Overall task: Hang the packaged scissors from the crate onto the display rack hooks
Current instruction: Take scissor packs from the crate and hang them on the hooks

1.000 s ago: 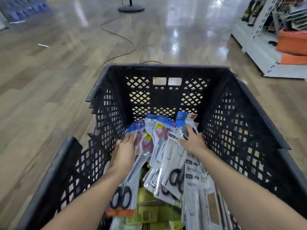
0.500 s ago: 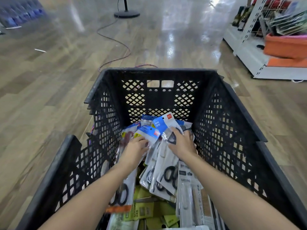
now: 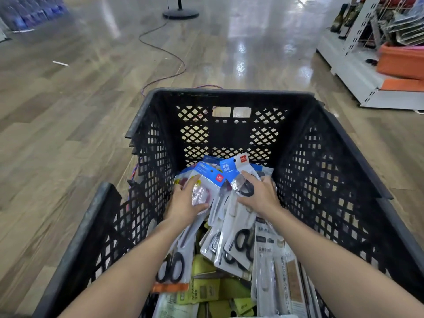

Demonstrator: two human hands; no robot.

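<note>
A black lattice crate (image 3: 332, 171) stands in front of me, filled with several packaged scissors. Both my hands reach into it. My left hand (image 3: 183, 203) grips a blue-topped pack of red-handled scissors (image 3: 207, 180), thumb on its front. My right hand (image 3: 259, 196) holds another blue-topped pack with black-handled scissors (image 3: 236, 171). Both packs are tilted up above the pile. More packs with black handles (image 3: 238, 244) and yellow-green packs (image 3: 206, 288) lie underneath. The display rack (image 3: 367, 26) stands at the far right, its hooks hard to make out.
A white shelf base (image 3: 353, 72) at the right carries an orange bin (image 3: 399, 60) and bottles. A cable (image 3: 169, 53) snakes across the wooden floor from a round stand base (image 3: 181, 13). Blue packs (image 3: 29, 12) line the far left.
Both hands have closed on packs and raised them from the pile, drawing them together. The view has tilted down slightly.
</note>
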